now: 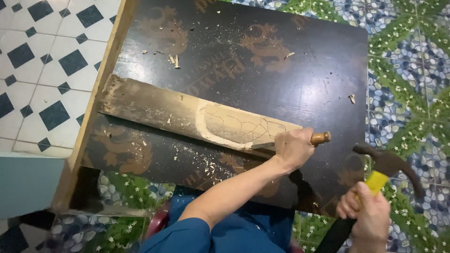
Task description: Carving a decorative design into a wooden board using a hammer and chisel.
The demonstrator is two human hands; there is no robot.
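A long weathered wooden plank [154,105] lies across a dark board [290,70]. Its right part is carved pale, with pencil lines drawn on it. My left hand [293,147] is closed round a chisel with a wooden handle [320,137]; the blade [262,145] rests against the plank's lower edge near its right end. My right hand [368,213] grips a claw hammer by its yellow and black handle. The hammer head [386,161] hangs just right of the chisel's butt, apart from it.
Wood chips [174,60] lie scattered on the dark board, which has a pale wooden edge [101,79] on the left. White tiles with dark diamonds [42,61] cover the floor at left; a pebble-and-flower patterned floor [412,70] lies to the right. My blue-clad legs [243,229] are below.
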